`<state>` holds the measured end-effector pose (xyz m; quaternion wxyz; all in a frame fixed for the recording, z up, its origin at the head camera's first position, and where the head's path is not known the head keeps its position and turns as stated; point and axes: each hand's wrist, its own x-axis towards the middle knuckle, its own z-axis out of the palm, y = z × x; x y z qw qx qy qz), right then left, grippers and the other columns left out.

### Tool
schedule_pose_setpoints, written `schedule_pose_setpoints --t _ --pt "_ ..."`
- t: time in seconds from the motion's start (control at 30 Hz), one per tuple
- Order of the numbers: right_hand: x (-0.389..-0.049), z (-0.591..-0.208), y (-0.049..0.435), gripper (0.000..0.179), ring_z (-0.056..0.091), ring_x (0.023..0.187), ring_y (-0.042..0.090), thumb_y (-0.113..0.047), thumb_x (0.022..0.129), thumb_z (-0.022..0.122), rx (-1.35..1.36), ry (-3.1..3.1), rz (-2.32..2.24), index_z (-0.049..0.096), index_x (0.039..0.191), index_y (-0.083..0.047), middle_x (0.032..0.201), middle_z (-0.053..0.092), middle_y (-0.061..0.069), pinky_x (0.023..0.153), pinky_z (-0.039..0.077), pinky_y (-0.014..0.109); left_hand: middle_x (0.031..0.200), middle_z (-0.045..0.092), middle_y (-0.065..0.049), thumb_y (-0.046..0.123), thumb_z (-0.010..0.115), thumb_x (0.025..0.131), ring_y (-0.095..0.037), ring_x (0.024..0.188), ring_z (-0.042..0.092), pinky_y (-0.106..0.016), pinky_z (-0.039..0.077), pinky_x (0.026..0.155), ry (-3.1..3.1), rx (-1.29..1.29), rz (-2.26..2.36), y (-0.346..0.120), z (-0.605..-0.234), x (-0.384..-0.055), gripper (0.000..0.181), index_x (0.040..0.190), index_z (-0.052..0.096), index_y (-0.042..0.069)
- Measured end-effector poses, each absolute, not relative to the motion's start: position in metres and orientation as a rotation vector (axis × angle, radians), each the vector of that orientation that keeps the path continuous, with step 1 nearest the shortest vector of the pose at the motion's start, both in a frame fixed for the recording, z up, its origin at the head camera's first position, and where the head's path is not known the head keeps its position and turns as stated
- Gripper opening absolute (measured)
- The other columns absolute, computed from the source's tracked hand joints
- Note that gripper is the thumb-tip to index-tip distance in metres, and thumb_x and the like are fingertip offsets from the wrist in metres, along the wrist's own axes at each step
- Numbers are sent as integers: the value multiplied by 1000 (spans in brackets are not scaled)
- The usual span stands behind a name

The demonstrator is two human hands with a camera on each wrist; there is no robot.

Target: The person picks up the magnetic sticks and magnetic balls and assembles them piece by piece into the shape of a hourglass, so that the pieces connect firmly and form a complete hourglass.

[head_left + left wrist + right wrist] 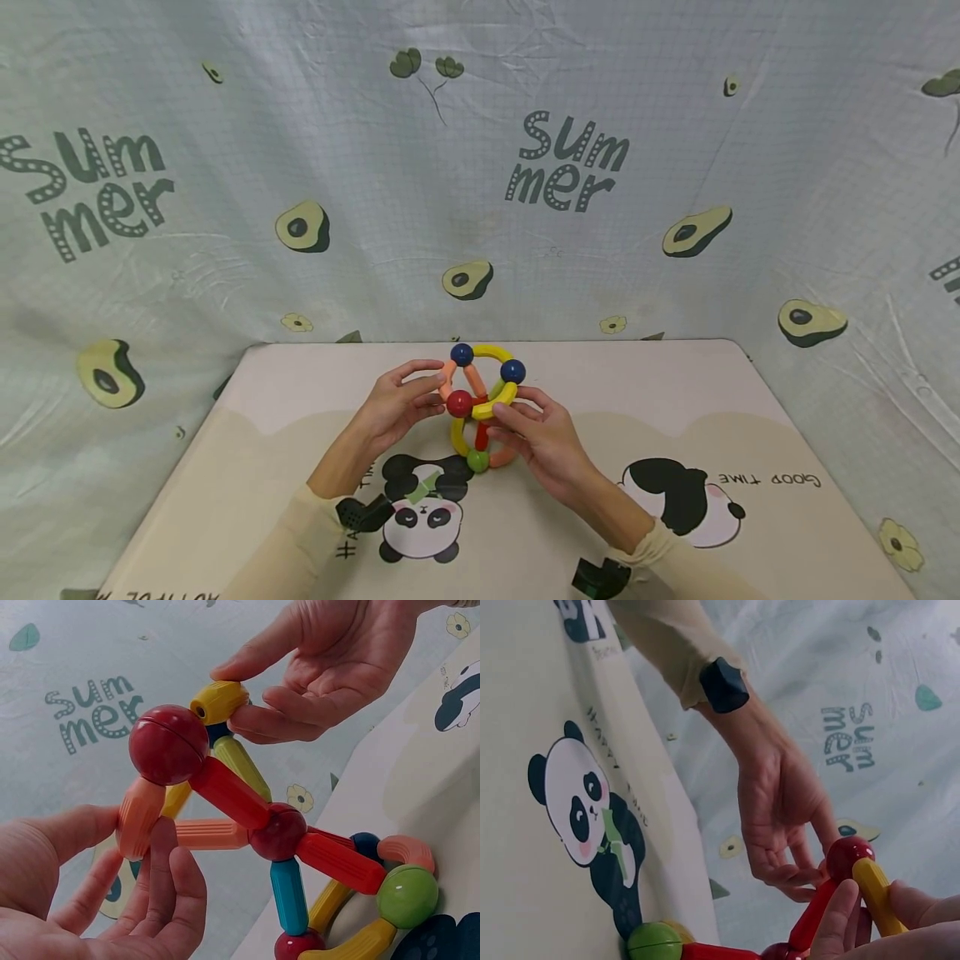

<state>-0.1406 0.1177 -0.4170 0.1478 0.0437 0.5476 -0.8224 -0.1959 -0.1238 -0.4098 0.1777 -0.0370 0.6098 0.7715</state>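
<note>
A structure of toy balls and rods stands on the table between my hands. My left hand [401, 408] pinches a curved orange rod [140, 817] at the upper left, which meets a large red ball [169, 745]. A curved yellow rod [495, 402] lies between the thumb and fingers of my right hand [545, 437]; its near end is at the red ball. Two dark blue balls [513, 371] sit along the top ring. Lower down, a green ball [478, 461] joins red, yellow and orange rods. A teal rod [289, 896] shows in the left wrist view.
The pale table [300, 467] bears printed pandas [422, 529] and a black-and-white dog [682, 504]. Behind and beside it hangs a pale cloth [390, 208] printed with avocados and lettering. Dark wrist cameras [365, 514] are strapped to both forearms.
</note>
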Motion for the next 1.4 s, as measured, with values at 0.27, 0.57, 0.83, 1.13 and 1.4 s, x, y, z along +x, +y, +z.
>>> schedule_pose_setpoints --t 0.27,0.57,0.83,1.13,1.4 --pt "-134 -417 109 52 75 98 29 -17 94 76 144 1729 -2405 44 135 -9 118 69 17 89 56 35 98 67 -6 17 69 100 -21 84 72 -32 58 85 1712 -85 2189 -125 -410 -196 48 143 52 3" --pt "-127 -419 100 47 71 107 41 -11 94 76 -19 1906 -2453 47 130 -9 121 63 22 85 58 40 100 67 -6 16 69 100 -21 85 73 -32 58 85 1715 -96 2189 -126 -409 -195 46 142 53 4" --pt "-128 -423 100 40 71 107 33 -8 94 75 -66 1927 -2463 53 128 -7 123 60 21 88 56 45 103 65 -8 17 69 100 -22 86 72 -31 58 85 1728 -106 2174 -127 -412 -196 44 140 55 5" --pt "-129 -424 102 39 69 112 35 -9 95 74 -108 1935 -2455 53 127 -7 125 59 21 90 55 49 102 66 -8 18 70 100 -22 85 71 -31 58 85 1729 -88 2176 -127 -413 -196 45 140 54 4" --pt "-131 -428 112 40 69 114 32 -11 97 73 -68 1841 -2455 51 129 -9 131 58 19 95 52 51 102 71 -6 19 72 98 -22 88 73 -33 58 85 1795 -35 2159 -121 -404 -196 46 138 56 3"
